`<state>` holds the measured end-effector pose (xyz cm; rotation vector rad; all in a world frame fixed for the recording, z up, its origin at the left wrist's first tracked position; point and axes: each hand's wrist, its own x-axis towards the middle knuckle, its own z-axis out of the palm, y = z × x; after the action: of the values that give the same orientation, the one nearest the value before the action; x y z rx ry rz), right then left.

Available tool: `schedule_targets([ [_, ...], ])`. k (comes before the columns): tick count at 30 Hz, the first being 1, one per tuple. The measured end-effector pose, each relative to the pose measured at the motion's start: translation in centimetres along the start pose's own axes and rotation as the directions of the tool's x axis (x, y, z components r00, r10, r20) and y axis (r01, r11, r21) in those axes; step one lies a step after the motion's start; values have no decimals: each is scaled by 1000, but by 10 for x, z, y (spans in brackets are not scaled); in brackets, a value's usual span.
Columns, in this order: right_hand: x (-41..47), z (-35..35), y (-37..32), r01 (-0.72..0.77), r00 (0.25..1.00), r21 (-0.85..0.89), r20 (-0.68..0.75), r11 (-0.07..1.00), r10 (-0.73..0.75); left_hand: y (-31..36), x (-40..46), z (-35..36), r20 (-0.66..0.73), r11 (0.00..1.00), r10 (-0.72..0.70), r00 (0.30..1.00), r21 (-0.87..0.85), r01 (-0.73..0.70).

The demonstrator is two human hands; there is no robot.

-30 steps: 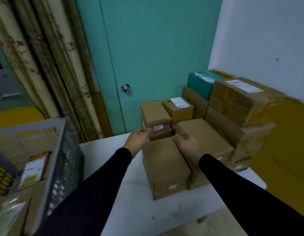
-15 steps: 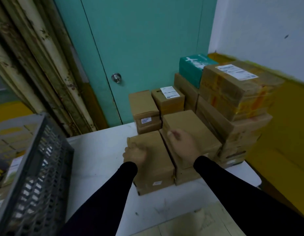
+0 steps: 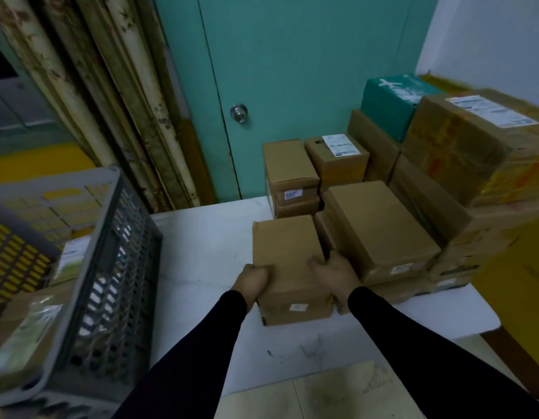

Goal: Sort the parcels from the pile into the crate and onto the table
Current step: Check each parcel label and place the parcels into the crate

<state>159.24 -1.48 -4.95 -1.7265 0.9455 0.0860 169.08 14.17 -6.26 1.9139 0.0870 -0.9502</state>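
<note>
The left hand point(image 3: 252, 279) is gripping the near left edge of a brown cardboard parcel point(image 3: 288, 258), its fingers curled over the top at that side, while the right hand point(image 3: 334, 275) is clasping the same parcel at its right edge, thumb lying on the top face and fingers going down into the narrow gap beside the next box. The parcel is sitting flat on the white table point(image 3: 201, 252), near its front, with a small white label on the face turned toward the person. Touching it on the right, a flat brown box point(image 3: 380, 228) is lying on top of another one. Behind these, two smaller brown boxes point(image 3: 289, 173) are standing side by side against the teal door point(image 3: 277, 71), one of them bearing a white shipping label on its top. Further right, a taller stack is rising along the wall, with a teal box point(image 3: 392, 101) and a large taped carton point(image 3: 467, 143) on top. To the left, a grey slatted crate point(image 3: 111, 267) is standing at the table's edge, holding packages inside.
</note>
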Motion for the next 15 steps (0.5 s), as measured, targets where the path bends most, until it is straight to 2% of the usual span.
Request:
schedule_targets([
  [4, -12, 10, -13, 6, 999, 210, 40, 978, -15, 10, -20, -30, -24, 996, 27, 999, -88, -29],
  [8, -25, 15, -39, 77, 984, 358, 124, 931, -129, 26, -39, -56, -59, 975, 43, 997, -215, -55],
  [12, -28, 21, -59, 193, 965, 335, 107, 922, -241, 41, -60, -79, -87, 930, 131, 988, -334, -153],
  [15, -34, 22, -77, 250, 958, 340, 52, 907, -283, 45, -69, -98, -122, 904, 252, 960, -325, -279],
])
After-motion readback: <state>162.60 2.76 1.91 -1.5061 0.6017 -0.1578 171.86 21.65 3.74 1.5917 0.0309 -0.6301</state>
